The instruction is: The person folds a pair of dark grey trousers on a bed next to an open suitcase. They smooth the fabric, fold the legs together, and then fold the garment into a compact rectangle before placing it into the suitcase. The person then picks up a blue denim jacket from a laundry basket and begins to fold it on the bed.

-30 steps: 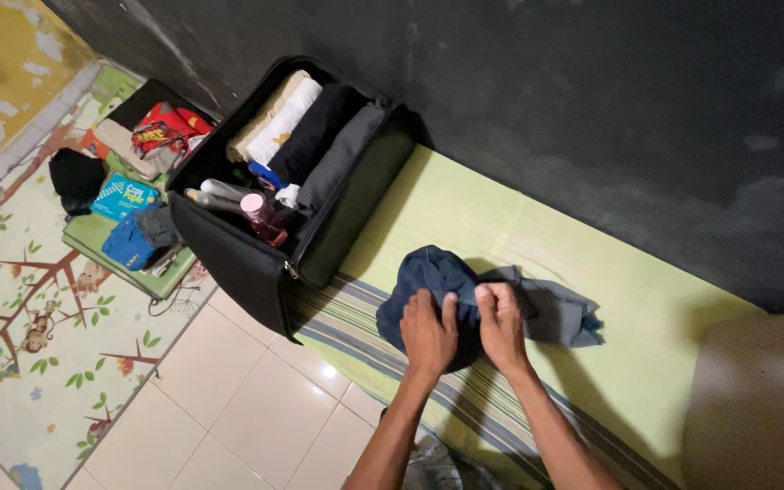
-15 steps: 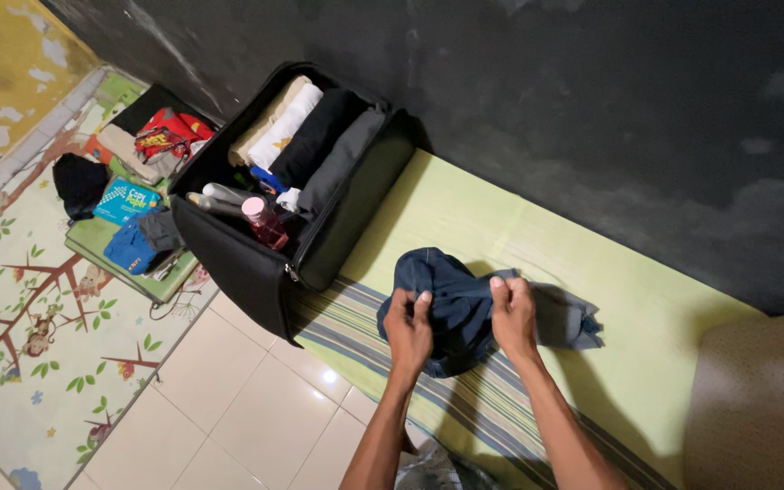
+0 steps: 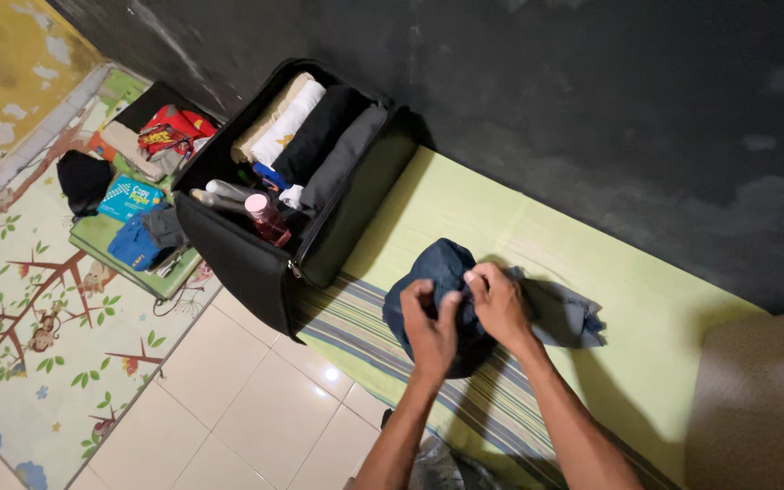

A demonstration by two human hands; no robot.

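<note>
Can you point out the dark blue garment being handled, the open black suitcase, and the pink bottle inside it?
Dark blue garment (image 3: 437,268): head view, on the rounded top of the bundle above the hands.
Black suitcase (image 3: 238,259): head view, on its near outer wall.
Pink bottle (image 3: 265,220): head view, on the bottle's body below the cap.

Dark wall (image 3: 592,109) behind — white tile floor (image 3: 229,399), tree-print mat (image 3: 38,327) at left.

One head-worn camera looks steeply down from close above the hands (image 3: 465,318) on the green mattress (image 3: 465,209), facing the dark far wall (image 3: 592,91); the open suitcase (image 3: 256,263) sits far left
</note>
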